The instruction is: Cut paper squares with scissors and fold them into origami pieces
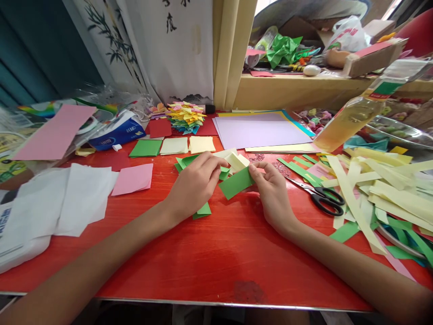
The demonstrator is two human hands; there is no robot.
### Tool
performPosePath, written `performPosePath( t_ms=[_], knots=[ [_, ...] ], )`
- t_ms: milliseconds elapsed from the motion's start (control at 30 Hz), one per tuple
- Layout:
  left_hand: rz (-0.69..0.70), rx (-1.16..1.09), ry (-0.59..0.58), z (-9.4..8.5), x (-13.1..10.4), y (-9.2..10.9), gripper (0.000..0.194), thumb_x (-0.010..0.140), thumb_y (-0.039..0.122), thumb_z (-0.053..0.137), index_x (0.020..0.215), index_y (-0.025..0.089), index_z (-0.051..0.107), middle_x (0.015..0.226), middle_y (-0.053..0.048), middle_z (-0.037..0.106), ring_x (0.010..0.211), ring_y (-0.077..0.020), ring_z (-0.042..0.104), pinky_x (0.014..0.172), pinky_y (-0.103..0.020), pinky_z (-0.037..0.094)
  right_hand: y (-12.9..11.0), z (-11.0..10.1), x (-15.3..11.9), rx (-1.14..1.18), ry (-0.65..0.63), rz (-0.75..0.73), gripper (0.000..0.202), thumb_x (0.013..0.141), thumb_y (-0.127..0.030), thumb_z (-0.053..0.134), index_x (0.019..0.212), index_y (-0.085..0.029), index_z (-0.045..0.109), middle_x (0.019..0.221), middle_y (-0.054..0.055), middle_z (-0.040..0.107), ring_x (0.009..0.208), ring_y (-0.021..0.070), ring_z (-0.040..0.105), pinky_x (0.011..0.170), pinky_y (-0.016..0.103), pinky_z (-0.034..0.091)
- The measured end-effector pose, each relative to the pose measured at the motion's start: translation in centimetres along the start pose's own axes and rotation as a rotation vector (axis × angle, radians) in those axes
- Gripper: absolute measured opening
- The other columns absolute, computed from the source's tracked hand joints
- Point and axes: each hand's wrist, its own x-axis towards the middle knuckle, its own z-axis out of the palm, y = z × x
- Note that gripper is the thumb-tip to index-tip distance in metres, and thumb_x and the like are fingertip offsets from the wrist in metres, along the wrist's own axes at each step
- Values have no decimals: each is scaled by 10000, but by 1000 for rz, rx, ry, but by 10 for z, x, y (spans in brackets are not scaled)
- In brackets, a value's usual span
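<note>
My right hand (270, 189) pinches a folded green paper strip (236, 183) between thumb and fingers, over the middle of the red table (216, 266). My left hand (198, 180) is just left of the strip, its fingers bent together beside a small green paper piece (224, 173); whether it grips that piece is hidden. More green folded paper (203, 211) lies under the left hand and behind it. Cream folded pieces (234, 159) lie just beyond the two hands.
Black-handled scissors (326, 201) and heaped paper strips (392, 180) lie at the right, near a leaning bottle (355, 117). Square paper stacks (174, 146), purple sheets (260, 128) and a folded-paper cluster (186, 116) are behind. White sheets (81, 194) and pink squares (132, 179) lie left.
</note>
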Motion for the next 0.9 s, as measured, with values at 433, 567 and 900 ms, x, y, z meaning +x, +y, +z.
performPosePath(
  t_ms=[433, 567, 900],
  knots=[
    [102, 62, -86, 11, -8, 2, 360, 860, 288, 464, 1176, 115, 473, 1106, -105, 562, 1035, -199, 519, 889, -345, 453, -5, 6, -7, -4, -197, 11, 337, 788, -379, 587, 1087, -255, 490, 703, -22, 569, 688, 144, 578, 717, 350, 510],
    [-51, -61, -8, 7, -5, 5, 264, 862, 223, 449, 1104, 153, 529, 1041, -63, 623, 939, -161, 582, 836, -304, 472, -4, 6, -9, -120, -171, -15, 390, 797, -344, 578, 1169, -275, 485, 597, -44, 497, 619, 153, 549, 690, 374, 507],
    [-472, -571, 22, 4, -3, 3, 154, 856, 299, 463, 987, 220, 480, 690, 13, 642, 593, -133, 618, 493, -239, 470, -4, 6, -4, 193, -196, 140, 230, 807, -346, 554, 968, -215, 654, 873, 26, 673, 759, 168, 616, 710, 329, 503]
  ],
)
